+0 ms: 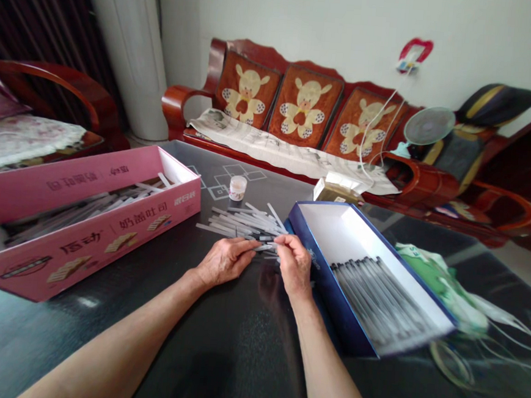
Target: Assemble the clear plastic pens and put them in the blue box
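My left hand (226, 260) and my right hand (293, 261) meet over a loose pile of thin grey sticks (245, 223) on the dark table (217, 342). Both hands pinch one grey stick (265, 247) between their fingertips at the near edge of the pile. A blue box with a white inside (363, 243) lies just right of my right hand, with a neat row of dark-tipped sticks (377, 294) in it. A long pink carton (85, 209) on the left holds several more grey sticks.
A small white jar (237, 187) stands behind the pile. A tan packet (337, 192) sits behind the blue box. Green and white bags (443, 280) lie at the right. A red wooden sofa (300, 103) with cushions and a small fan (429, 126) stand beyond the table.
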The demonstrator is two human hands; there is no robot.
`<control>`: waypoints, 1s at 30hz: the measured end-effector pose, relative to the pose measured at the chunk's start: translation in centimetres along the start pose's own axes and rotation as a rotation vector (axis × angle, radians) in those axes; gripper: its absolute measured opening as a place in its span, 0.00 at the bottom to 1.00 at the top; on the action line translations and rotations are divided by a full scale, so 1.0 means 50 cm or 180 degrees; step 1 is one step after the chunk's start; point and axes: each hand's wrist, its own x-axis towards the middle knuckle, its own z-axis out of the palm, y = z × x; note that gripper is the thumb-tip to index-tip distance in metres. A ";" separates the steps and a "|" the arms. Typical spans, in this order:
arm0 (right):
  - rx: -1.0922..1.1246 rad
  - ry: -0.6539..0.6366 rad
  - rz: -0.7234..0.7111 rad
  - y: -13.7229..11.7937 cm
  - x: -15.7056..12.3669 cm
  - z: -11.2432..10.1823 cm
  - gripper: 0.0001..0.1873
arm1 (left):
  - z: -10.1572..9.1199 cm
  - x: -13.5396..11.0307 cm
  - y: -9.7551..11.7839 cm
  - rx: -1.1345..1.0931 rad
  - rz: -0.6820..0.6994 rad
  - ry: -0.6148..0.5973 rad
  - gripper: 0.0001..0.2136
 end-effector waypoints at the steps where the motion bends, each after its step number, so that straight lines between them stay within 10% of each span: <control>1: -0.0001 -0.0020 -0.0003 0.000 0.001 -0.001 0.08 | 0.000 0.000 -0.001 -0.0007 -0.0013 0.0001 0.15; 12: 0.0067 -0.0279 -0.0050 -0.011 -0.001 0.002 0.06 | 0.002 -0.002 -0.004 -0.0028 -0.0072 -0.0097 0.15; 20: 0.1356 -0.0705 0.0600 0.014 0.000 0.010 0.13 | -0.013 0.008 0.012 -0.0163 -0.0004 -0.0035 0.12; 30: 0.0895 -0.0528 0.0522 -0.005 -0.012 0.025 0.15 | -0.005 -0.001 0.012 0.0468 0.0031 0.0191 0.12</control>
